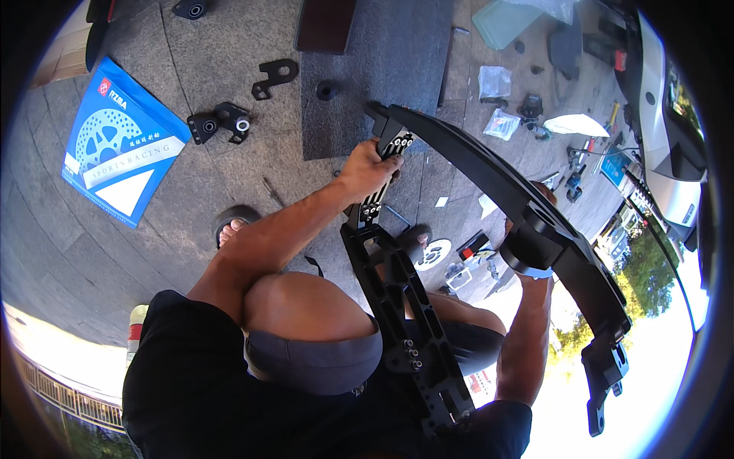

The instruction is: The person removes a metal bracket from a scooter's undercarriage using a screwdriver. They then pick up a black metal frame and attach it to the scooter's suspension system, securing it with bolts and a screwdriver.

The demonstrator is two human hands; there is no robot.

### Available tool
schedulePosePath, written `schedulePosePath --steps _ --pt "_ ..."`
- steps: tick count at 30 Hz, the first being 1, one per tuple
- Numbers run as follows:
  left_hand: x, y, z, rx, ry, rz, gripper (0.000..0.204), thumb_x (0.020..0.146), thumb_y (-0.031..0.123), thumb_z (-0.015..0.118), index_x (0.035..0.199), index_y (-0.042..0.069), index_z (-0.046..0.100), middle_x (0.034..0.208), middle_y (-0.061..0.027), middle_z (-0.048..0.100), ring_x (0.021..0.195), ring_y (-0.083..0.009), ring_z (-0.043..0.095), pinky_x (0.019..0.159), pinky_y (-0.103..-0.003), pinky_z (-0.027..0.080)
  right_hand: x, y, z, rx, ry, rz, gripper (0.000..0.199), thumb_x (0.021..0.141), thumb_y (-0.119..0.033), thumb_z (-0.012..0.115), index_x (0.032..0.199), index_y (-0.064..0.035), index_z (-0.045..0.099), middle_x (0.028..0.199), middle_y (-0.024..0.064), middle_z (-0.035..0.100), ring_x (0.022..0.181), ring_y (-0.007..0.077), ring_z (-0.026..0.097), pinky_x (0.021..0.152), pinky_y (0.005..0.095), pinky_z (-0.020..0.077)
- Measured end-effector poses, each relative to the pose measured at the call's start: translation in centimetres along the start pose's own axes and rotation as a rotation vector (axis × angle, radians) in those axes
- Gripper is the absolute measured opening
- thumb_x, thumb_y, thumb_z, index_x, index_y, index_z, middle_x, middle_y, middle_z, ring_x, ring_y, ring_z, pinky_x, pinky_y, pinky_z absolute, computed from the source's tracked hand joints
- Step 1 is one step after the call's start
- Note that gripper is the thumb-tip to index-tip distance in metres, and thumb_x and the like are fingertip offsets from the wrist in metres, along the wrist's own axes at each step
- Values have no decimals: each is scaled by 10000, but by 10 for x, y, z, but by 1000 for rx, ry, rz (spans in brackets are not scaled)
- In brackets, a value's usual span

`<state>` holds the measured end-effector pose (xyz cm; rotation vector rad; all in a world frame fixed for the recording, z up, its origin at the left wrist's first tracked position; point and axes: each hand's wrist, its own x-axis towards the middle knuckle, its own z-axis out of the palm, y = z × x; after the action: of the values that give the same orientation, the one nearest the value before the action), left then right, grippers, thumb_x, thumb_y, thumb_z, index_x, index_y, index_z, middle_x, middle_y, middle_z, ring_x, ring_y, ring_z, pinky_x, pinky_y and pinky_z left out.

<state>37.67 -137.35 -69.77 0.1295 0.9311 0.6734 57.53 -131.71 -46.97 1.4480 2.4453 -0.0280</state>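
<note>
A large black metal frame [405,279] is held up, tilted, in front of my body. Its long curved beam [474,161] runs down to the right, ending in a bracket [604,363]. My left hand [371,170] is closed around a slotted, bolted plate joining the beam to the openwork arm. My right hand [544,193] is mostly hidden behind the beam, with a little of it showing past the far edge; it appears to grip the beam. The openwork arm passes between my bent legs, close to my shirt.
A blue-and-white packet [118,149] lies on the paving at left. Black brackets [220,122] and a hooked plate [275,78] lie near a dark mat [321,126]. A perforated disc [433,255], plastic bags [501,122] and tools are to the right, near a white vehicle [677,183].
</note>
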Motion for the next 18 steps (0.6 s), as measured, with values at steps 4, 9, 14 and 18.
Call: schedulePosePath --steps 4,9,14,18 --pt "1 -3 -2 -3 -24 37 140 908 81 623 977 -22 559 794 -83 644 697 -147 635 605 -279 514 14 -3 -4 256 26 15 198 872 -18 620 1067 18 615 1133 158 592 886 338 606 773 381 508" --pt "3 -5 -1 13 0 42 129 910 90 620 962 -17 571 774 -80 647 679 -139 627 593 -273 501 18 -12 1 818 84 126 180 875 4 612 1054 24 610 1065 178 602 888 308 616 739 376 508" --pt "2 -5 3 -34 22 43 151 915 98 623 988 -17 556 773 -68 631 662 -130 620 579 -278 505 24 -11 -10 540 40 -72 135 870 6 638 1003 18 658 937 170 667 792 287 670 654 357 522" --pt "2 -5 4 -83 9 31 192 928 114 617 1037 -14 524 761 -44 608 653 -111 607 573 -276 509 13 -23 -2 1037 115 486 92 867 -3 655 952 10 686 837 136 685 728 261 680 634 346 526"
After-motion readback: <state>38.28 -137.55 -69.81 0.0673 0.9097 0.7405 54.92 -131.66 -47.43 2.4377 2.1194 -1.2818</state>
